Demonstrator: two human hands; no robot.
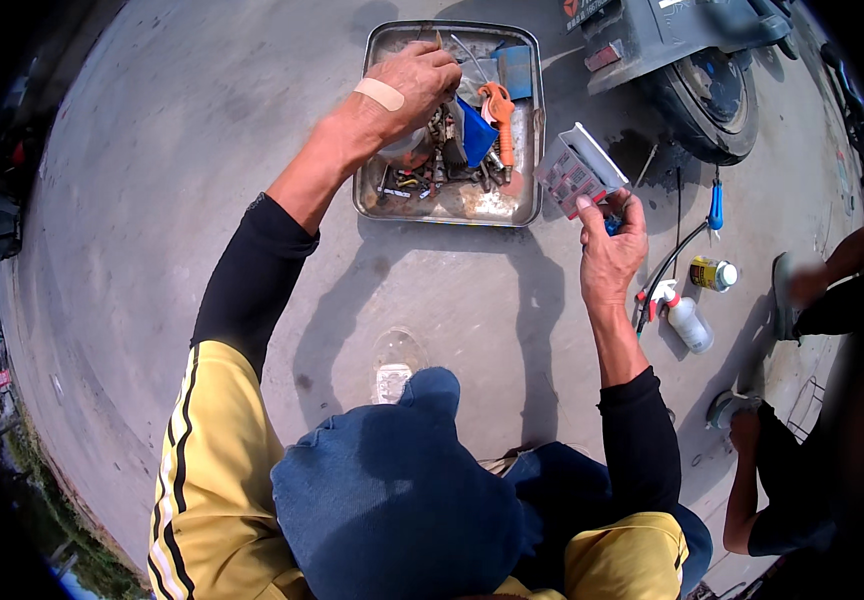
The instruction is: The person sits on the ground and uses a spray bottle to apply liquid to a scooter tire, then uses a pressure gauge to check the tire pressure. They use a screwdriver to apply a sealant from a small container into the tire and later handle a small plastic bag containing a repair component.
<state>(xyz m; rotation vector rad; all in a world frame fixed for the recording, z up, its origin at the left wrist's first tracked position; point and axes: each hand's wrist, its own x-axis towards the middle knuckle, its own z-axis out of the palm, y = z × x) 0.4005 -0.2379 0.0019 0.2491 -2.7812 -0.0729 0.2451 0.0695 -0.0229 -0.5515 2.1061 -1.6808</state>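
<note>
My left hand (414, 88), a plaster across the back near the wrist, is over a metal tray (377, 207) of tools. Its fingers are drawn together, with a thin tan piece at their tips that I cannot name. In my right hand (613, 240), right of the tray, is a small white and red cardboard box (577, 180), held between thumb and fingers with a flap raised. The tray holds an orange air gun (499, 105), a blue folded piece (476, 133), a blue flat box (515, 72) and many small metal parts (437, 170).
A scooter's rear wheel (704, 105) stands at far right. On the concrete nearby are a spray bottle (690, 325), a yellow-labelled bottle (712, 273) and a blue-handled black cable tool (716, 206). Another person's shoe (784, 295) and arm are at the right edge.
</note>
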